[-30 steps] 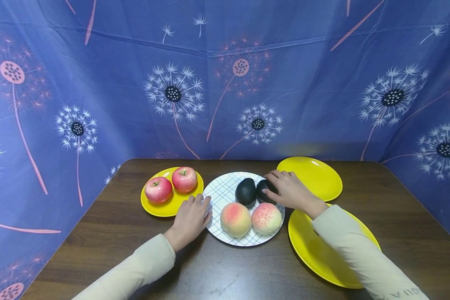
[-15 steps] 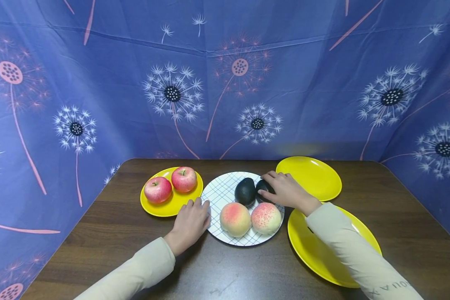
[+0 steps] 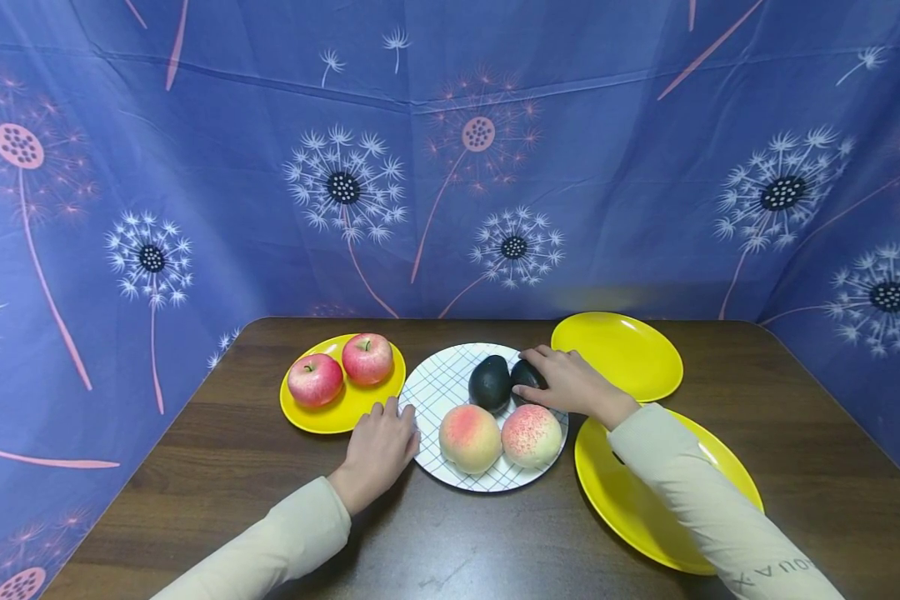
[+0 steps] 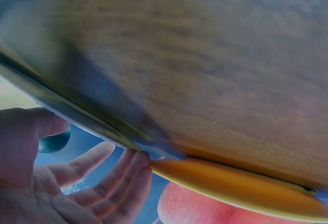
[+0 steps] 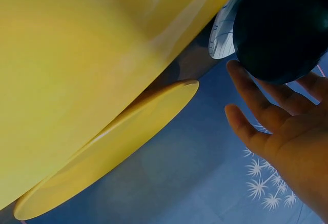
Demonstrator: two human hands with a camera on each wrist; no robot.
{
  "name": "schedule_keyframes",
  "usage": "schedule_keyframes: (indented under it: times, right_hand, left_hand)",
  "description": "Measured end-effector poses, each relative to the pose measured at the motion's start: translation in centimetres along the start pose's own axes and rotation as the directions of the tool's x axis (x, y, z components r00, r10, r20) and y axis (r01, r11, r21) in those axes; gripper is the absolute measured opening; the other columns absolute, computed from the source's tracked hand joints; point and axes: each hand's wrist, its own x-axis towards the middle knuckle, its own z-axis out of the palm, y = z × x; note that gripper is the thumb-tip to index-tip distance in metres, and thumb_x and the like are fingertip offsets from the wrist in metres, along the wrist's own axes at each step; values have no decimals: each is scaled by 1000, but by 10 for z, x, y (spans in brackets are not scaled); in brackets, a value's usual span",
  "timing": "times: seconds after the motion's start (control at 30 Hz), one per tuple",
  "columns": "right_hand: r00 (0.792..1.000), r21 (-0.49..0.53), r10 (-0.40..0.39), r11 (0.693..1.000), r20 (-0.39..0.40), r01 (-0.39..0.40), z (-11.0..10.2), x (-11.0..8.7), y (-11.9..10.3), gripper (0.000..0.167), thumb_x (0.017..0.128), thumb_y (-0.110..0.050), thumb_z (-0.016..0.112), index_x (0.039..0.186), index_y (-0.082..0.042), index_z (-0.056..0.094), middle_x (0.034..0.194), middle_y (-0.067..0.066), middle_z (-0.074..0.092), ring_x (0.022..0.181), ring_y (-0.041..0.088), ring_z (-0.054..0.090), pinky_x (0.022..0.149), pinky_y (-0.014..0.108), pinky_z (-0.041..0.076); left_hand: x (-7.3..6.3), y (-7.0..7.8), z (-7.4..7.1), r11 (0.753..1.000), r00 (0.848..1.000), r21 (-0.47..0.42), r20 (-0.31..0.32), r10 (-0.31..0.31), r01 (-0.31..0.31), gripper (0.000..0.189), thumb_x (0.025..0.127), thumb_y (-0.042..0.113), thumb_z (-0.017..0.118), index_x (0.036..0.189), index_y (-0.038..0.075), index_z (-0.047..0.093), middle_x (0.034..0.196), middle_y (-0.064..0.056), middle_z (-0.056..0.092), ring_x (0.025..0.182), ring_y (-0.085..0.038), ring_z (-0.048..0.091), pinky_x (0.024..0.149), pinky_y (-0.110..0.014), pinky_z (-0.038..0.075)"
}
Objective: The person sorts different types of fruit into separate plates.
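Note:
My right hand (image 3: 572, 385) reaches over the right side of the white checked plate (image 3: 431, 392), its fingers and thumb around a dark avocado (image 3: 527, 382). In the right wrist view, the fingers lie along the underside of this avocado (image 5: 279, 34). A second avocado (image 3: 490, 383) lies just left of it. In front of them sit two peaches, one yellow-orange (image 3: 469, 439) and one speckled pink (image 3: 532, 437). At the plate's left rim rests my left hand (image 3: 378, 446); in the left wrist view its fairly straight fingers (image 4: 110, 190) touch the rim.
Two red apples, one nearer (image 3: 315, 380) and one farther (image 3: 368, 359), sit on a small yellow plate (image 3: 337, 423) at the left. A yellow plate (image 3: 618, 354) stands back right; a larger one (image 3: 622, 508) lies under my right forearm. A blue dandelion cloth (image 3: 450, 167) hangs behind.
My right hand has shifted slightly left at the right avocado, with the thumb a little farther across. My left hand has edged slightly left and toward me along the rim. The fruit looks unmoved.

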Motion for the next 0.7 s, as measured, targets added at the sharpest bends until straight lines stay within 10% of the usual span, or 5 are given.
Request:
schedule_keyframes:
  times: [0.7]
  right_hand:
    - [998,54,41,998,49,-44,-1,2,-1,69,77,-48,65,131,-10,47,126,18,53,99,31,58,86,47,48]
  left_hand:
    - [1,3,3,999,1000,38,29,-12,11,37,81,36,63,100,4,60,82,-12,57,62,-21,46,55,-29,47]
